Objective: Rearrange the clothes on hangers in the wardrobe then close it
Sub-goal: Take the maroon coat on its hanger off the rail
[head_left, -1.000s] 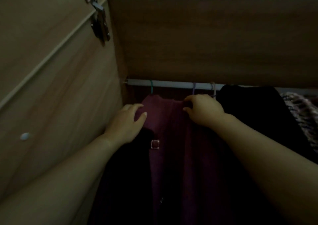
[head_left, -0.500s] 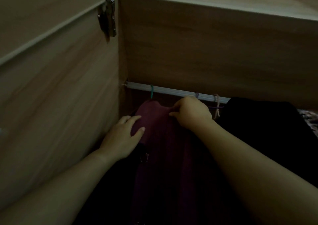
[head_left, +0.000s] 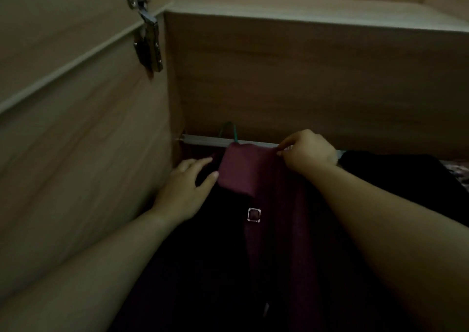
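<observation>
A maroon garment (head_left: 253, 176) hangs at twelve o'clock on a green hanger (head_left: 234, 132). The right hand (head_left: 308, 152) pinches its shoulder at one o'clock; the left hand (head_left: 186, 187), fingers straight, touches its nine o'clock edge. Best to ease both shoulders level.

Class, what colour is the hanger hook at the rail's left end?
Green hanger hook, head view.

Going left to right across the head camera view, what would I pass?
Metal door hinge → left hand → maroon garment → right hand, pinching that garment's top edge → black garment → patterned fabric at the frame's edge.
</observation>
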Tool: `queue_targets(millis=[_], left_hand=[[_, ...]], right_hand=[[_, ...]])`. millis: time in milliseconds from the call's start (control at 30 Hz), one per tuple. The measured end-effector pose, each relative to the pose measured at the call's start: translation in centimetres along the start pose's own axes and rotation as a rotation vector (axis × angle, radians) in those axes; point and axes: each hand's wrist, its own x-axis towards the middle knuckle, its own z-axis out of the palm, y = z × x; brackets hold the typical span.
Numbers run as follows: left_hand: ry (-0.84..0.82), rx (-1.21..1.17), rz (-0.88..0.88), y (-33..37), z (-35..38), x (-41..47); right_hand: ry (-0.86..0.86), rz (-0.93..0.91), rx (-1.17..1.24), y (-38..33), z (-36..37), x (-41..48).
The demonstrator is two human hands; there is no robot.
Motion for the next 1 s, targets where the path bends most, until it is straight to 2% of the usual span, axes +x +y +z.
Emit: queue_targets(millis=[100,300,533,633,800,867,933,1000], left_hand=[[0.094,-0.034,0.029,0.3,-1.0,0.7],[0.048,-0.049,-0.038,-0.1,-2.0,-0.3],[-0.14,-0.295,-0.119,2.6,-1.7,-4.0],[-0.302,-0.392,-0.152,3.8,-0.8,-6.9],[-0.542,-0.231,-0.159,3.1,-0.6,-14.1],[-0.546,-0.207,-0.136,3.3,-0.9,-17.1],[-0.491,-0.233,-0.142,3.9,-1.3,-19.9],[-0.412,-0.242,-0.204,4.5,-1.7,-22.5]], right_hand=[[0.028,0.015,0.009,1.5,1.1,-1.1],[-0.005,0.088,0.105,5.0,1.2,-6.3],[-0.061,0.043,0.191,8.0,-1.4,-16.4],[-0.103,0.05,0.263,9.7,-2.4,-20.3],[-0.144,0.114,0.376,12.4,-4.6,-24.7],[-0.209,0.122,0.438,13.1,-5.6,-26.4],[-0.358,0.115,0.5,13.5,-6.8,-28.1],[-0.503,0.084,0.465,13.5,-7.9,-29.9]])
